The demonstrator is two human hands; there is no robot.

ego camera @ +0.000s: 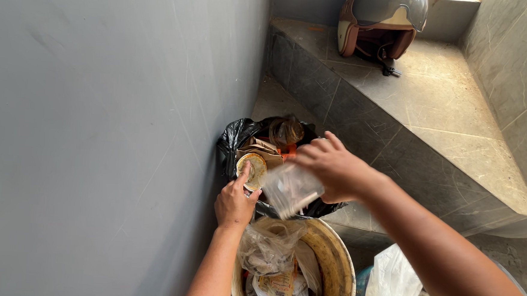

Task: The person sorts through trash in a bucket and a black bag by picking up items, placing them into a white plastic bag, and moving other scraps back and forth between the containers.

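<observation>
- A plain grey wall (97, 109) fills the left of the view, running down to a tiled floor (278, 98) in a narrow corner.
- To the right, a wide stone-tiled step (422, 108) rises in grey slabs; on it, well apart from the hands, rests a brown and cream helmet (379, 25) with a tinted visor.
- Against the wall stands a black rubbish bag (235, 142), open at the top and heaped with brown paper, a round yellowish lid (254, 168) and a dark crumpled cup.
- Nearer the camera sits a round bucket (338, 266) with a worn yellowish rim, stuffed with clear plastic bags and wrappers; a white plastic bag (392, 281) lies just beside it.
- The right hand (334, 170) is closed around a clear plastic cup (291, 190), tilted mouth-down over the gap between bucket and black bag.
- The left hand (235, 202) rests at the near edge of the black bag, fingers loosely curled, thumb touching the round lid; whether it grips the bag's rim I cannot tell.
- By my judgement the step in hand is moving waste from bucket to bag; the next move calls for carrying the cup over the bag's mouth and holding that mouth wide.
</observation>
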